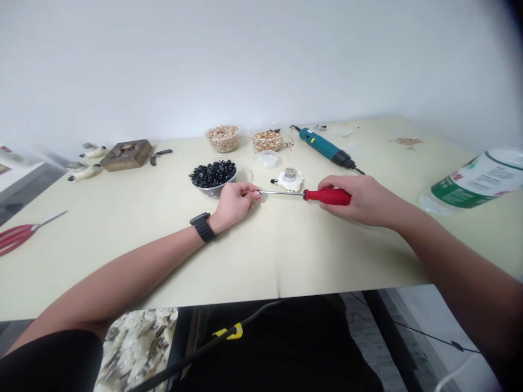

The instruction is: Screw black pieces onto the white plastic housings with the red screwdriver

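Note:
A screwdriver (330,196) with a red handle lies level in my right hand (365,200), its shaft pointing left. My left hand (237,206), with a dark watch on the wrist, pinches thumb and finger together right at the screwdriver's tip. Something tiny may sit between those fingertips, too small to make out. Just beyond the shaft is a white plastic part (295,182) with a round grey piece on top. A clear bowl of small black parts (213,175) stands behind my left hand.
Tubs of small beige pieces (223,138) and brass-coloured pieces (267,141) stand by the wall, near a clear lid (268,158). A teal electric screwdriver (324,147) lies right of them. Further out are a bottle (469,182), red-handled scissors (18,238) and a brown block (127,155).

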Available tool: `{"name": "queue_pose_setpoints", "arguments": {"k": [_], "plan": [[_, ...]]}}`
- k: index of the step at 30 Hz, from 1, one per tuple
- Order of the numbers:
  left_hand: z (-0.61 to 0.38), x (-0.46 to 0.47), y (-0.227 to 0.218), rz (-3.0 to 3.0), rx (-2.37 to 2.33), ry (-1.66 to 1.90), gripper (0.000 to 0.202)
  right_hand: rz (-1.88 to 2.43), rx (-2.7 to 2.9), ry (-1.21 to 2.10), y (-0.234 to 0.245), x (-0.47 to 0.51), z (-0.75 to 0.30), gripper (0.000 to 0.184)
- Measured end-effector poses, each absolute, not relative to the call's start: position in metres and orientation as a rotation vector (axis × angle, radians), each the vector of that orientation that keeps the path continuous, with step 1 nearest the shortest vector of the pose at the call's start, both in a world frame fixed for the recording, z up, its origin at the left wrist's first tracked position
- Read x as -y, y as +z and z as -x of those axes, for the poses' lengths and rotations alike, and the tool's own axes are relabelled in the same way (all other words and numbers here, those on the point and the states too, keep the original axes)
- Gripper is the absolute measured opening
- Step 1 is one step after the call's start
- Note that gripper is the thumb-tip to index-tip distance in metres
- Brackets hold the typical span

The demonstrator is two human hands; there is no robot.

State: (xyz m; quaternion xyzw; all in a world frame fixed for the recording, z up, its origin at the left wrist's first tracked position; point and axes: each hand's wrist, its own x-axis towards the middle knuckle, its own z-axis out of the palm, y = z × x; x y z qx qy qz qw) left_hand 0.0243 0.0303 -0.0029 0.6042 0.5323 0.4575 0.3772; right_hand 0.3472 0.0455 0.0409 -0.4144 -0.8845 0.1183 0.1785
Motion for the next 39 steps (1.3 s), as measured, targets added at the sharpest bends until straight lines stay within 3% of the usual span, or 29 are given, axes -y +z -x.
{"name": "queue_pose_setpoints", "arguments": {"k": [9,14,21,25,30,34,39], "plan": [[-0.0239,-0.0305,-0.0029,-1.558,-1.358,1.167,0.016,1.113,2.51,0.322,0.0388,-0.0487,-0.3486,0.03],[-0.0252,-0.0298,-0.0018,-1.548,-1.368,1.159,0.017,1.295,2.476,0.334,0.0386,-0.0453,-0.3475,0.028],[-0.0238,-0.032,-0.0058,-1.535,-1.344,1.174,0.015,1.086,2.515,0.311,0.0427,-0.045,-0.3477,0.03],[-0.0239,-0.0313,-0.0045,-1.563,-1.352,1.159,0.016,1.241,2.488,0.361,0.0395,-0.0439,-0.3469,0.026],[-0.0249,-0.0291,-0.0008,-1.579,-1.365,1.144,0.017,1.213,2.498,0.209,0.0377,-0.0458,-0.347,0.039],[-0.0251,-0.0282,0.0009,-1.615,-1.36,1.134,0.019,1.065,2.529,0.217,0.038,-0.0468,-0.3477,0.031],[-0.0253,-0.0289,0.0006,-1.592,-1.371,1.134,0.019,1.251,2.527,0.24,0.0379,-0.0444,-0.3459,0.029]]}}
